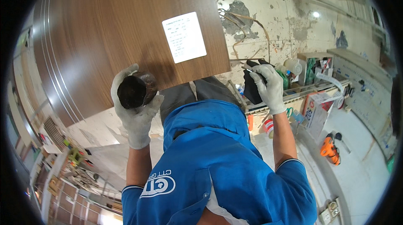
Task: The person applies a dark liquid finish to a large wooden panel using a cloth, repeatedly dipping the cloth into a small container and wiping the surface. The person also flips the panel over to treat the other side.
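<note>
My left hand [140,120], in a pale work glove, wraps round a dark, round cup [147,87] above the near edge of a brown wood-grain panel [113,23]. The cup's mouth faces up, and its inside looks black. Out to the right, my right hand [268,86], gloved the same way, is closed on a black cloth [252,91] that hangs below the fingers. A thin, light-tipped piece [248,70] sticks out at the fingertips; its kind is too small to tell. A white printed sheet [184,38] lies on the panel between the hands.
To the right, a metal-framed shelf [294,95] holds bottles and odds and ends, with a small open box [317,63] behind. An orange power tool [330,149] and a white-and-red carton [315,116] rest on the pale surface. Clutter [79,162] lies at lower left.
</note>
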A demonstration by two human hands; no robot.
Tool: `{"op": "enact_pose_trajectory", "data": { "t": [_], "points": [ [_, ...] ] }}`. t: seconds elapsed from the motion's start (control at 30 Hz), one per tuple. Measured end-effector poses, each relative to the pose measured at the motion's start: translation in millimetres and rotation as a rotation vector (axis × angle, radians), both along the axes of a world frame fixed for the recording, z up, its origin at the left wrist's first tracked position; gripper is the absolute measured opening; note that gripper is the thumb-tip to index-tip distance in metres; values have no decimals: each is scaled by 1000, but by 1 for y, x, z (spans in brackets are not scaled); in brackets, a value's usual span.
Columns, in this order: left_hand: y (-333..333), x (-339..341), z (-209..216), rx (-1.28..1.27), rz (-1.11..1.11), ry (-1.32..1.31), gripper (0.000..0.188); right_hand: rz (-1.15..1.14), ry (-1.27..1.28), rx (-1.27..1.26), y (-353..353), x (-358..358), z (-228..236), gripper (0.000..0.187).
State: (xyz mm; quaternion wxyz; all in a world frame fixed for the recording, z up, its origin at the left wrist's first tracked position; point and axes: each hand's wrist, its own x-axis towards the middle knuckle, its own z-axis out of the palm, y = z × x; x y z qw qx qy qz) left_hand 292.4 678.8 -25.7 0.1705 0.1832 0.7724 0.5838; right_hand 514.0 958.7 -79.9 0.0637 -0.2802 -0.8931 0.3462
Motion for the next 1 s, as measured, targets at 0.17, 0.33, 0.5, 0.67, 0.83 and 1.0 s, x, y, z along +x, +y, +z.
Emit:
{"op": "enact_pose_trajectory", "data": {
  "t": [0.17,0.33,0.5,0.67,0.83,1.0],
  "points": [
    [10,-5,8,12,-65,12,88,-10,123,-3,-3,-2,-5,12],
    [17,-6,18,40,-51,-51,89,51,122,9,-7,-6,-9,13],
    [21,-8,23,26,-93,-22,89,91,144,31,-11,-11,-15,16],
    [17,-6,25,15,-86,-8,87,130,113,45,-14,-9,-19,18],
    [10,-3,23,13,-79,9,86,82,115,59,-16,-6,-20,15],
    [5,0,25,12,-72,9,85,74,119,77,-18,-6,-22,13]
  ]
}}
